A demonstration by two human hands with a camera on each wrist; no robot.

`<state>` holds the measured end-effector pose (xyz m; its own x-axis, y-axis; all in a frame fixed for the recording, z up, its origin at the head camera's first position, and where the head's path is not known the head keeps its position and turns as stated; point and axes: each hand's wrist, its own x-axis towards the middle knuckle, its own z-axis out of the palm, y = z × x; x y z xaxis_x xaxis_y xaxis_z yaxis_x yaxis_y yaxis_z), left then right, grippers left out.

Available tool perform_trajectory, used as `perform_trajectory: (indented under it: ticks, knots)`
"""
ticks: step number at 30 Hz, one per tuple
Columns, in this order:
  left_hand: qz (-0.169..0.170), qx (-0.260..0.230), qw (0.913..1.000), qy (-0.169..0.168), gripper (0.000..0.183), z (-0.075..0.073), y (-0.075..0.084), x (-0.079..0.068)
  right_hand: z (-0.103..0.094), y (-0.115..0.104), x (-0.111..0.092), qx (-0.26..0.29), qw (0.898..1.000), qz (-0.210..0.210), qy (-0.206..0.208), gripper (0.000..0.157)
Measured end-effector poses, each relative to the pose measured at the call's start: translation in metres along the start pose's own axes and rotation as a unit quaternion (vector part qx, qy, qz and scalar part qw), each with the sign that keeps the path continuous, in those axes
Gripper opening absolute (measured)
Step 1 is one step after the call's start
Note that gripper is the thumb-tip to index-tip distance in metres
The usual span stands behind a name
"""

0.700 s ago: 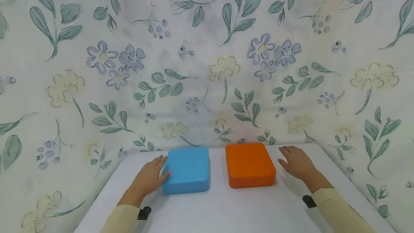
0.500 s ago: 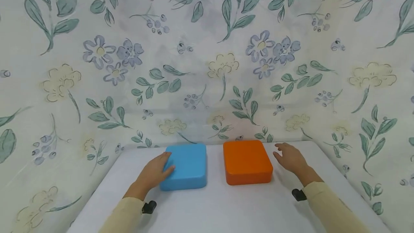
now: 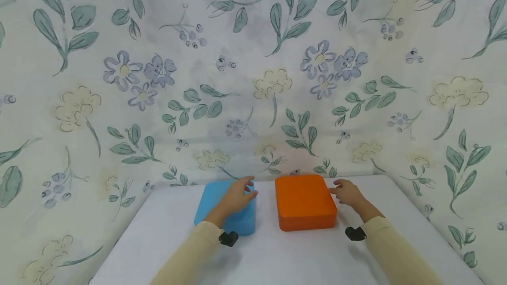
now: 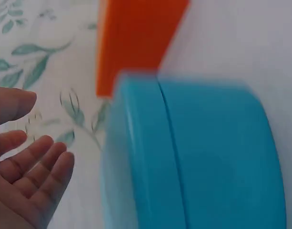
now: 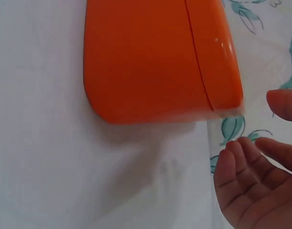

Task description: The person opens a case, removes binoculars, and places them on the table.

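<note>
Two square boxes with rounded corners stand side by side on the white table. The blue box (image 3: pixel 210 199) is at the left, partly hidden by my left hand (image 3: pixel 234 196), which is over its right part. In the left wrist view a seam runs round the blue box (image 4: pixel 226 152), and my left fingers are loosely spread and hold nothing. At the right stands the orange box (image 3: pixel 304 197), also seamed in the right wrist view. My right hand (image 3: pixel 349 195) is by its far right corner, its fingers slightly bent with nothing in them.
A white table (image 3: pixel 273 258) bears both boxes, with a gap between them. Behind it hangs a floral-patterned cloth (image 3: pixel 253 78), which also shows down both sides. A dark camera mount (image 3: pixel 228 238) sits at my left wrist, another (image 3: pixel 355 233) at my right.
My left hand has moved right across the blue box, from its left side to its right part. My right hand has come left, closer to the orange box. Both boxes stay in place.
</note>
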<state>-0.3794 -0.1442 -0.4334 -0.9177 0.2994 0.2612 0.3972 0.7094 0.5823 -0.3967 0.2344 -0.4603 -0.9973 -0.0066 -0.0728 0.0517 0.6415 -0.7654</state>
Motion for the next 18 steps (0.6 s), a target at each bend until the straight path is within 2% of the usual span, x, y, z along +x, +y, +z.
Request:
perform_trajectory:
  ticks: [3, 6, 8, 14, 18]
  knots:
    - [-0.027, -0.081, 0.9951, -0.051, 0.057, 0.022, 0.018, 0.012, 0.003, 0.009, 0.003, 0.061, 0.997, 0.042, -0.008, 0.057]
    - [-0.075, -0.141, 0.9822, -0.099, 0.065, 0.038, 0.031, 0.017, 0.008, 0.015, 0.006, 0.108, 0.991, 0.069, -0.022, 0.060]
    - [-0.104, -0.164, 0.9741, -0.116, 0.069, 0.047, 0.036, 0.020, 0.011, 0.015, 0.008, 0.128, 0.989, 0.075, -0.026, 0.061]
    - [-0.161, -0.187, 0.9623, -0.115, 0.071, 0.062, 0.042, 0.031, 0.013, 0.006, 0.013, 0.160, 0.982, 0.097, -0.033, 0.060]
    - [-0.212, -0.243, 0.9414, -0.098, 0.071, 0.065, 0.042, 0.042, 0.012, 0.000, 0.013, 0.182, 0.977, 0.105, -0.041, 0.056]
